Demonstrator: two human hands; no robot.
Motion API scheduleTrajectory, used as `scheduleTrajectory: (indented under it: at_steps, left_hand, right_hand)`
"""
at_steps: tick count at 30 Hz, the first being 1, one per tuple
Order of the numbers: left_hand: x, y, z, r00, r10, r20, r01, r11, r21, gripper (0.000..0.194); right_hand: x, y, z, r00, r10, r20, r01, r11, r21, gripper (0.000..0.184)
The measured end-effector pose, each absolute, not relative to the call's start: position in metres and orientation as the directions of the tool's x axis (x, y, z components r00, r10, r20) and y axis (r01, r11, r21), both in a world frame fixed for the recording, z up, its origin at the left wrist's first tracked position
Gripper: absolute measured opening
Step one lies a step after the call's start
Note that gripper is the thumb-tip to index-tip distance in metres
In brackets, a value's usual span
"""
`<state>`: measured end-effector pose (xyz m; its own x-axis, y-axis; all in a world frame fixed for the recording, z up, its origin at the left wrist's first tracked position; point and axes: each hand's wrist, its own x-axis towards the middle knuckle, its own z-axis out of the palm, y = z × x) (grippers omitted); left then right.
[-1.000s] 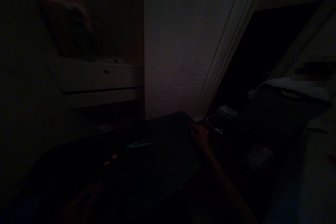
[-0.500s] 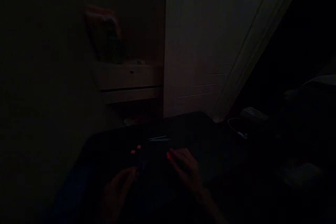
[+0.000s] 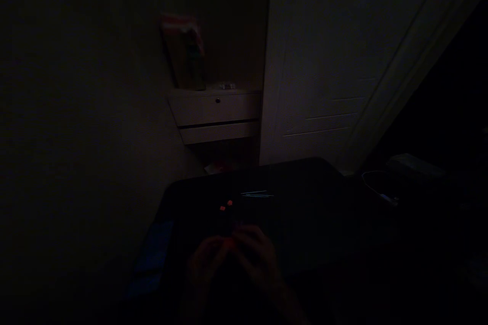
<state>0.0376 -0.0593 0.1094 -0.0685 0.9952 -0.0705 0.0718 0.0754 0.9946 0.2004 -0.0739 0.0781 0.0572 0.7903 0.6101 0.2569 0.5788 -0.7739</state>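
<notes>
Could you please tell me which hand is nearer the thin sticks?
Right: the right hand is on the near side of the thin sticks, apart from them; the left hand is farther off, toward the near left.

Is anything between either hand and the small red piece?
Nothing visible: the left hand and right hand close in on the small red piece from either side. The two orange pieces lie beyond, out of the way. Darkness hides the exact contact.

tabletop (image 3: pixel 305 218): matt | door (image 3: pixel 316 61): matt, grooved | drawer front (image 3: pixel 236 108): smooth | orange pieces (image 3: pixel 230 203): matt
</notes>
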Motion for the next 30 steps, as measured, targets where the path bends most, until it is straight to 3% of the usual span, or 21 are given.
scheduleTrajectory:
  at_steps: [4, 8, 18, 30]
  left_hand:
    - [0.034, -0.058, 0.101, -0.062, 0.996, -0.067, 0.066, 0.071, 0.995, 0.040]
    - [0.028, -0.056, 0.097, 0.038, 0.994, -0.103, 0.112, 0.098, 0.989, 0.042]
    - [0.028, -0.058, 0.099, 0.028, 0.984, -0.175, 0.160, 0.168, 0.973, 0.045]
    - [0.029, -0.053, 0.103, 0.065, 0.981, -0.181, 0.191, 0.166, 0.967, 0.038]
  right_hand:
    - [0.199, -0.072, 0.072, 0.058, 0.880, 0.472, 0.178, 0.456, -0.872, 0.022]
    - [0.200, -0.070, 0.074, 0.050, 0.909, 0.415, 0.203, 0.397, -0.895, 0.013]
    - [0.199, -0.077, 0.070, -0.031, 0.782, 0.622, 0.389, 0.583, -0.713, 0.023]
    - [0.202, -0.082, 0.069, -0.158, 0.782, 0.602, 0.423, 0.605, -0.675, 0.021]
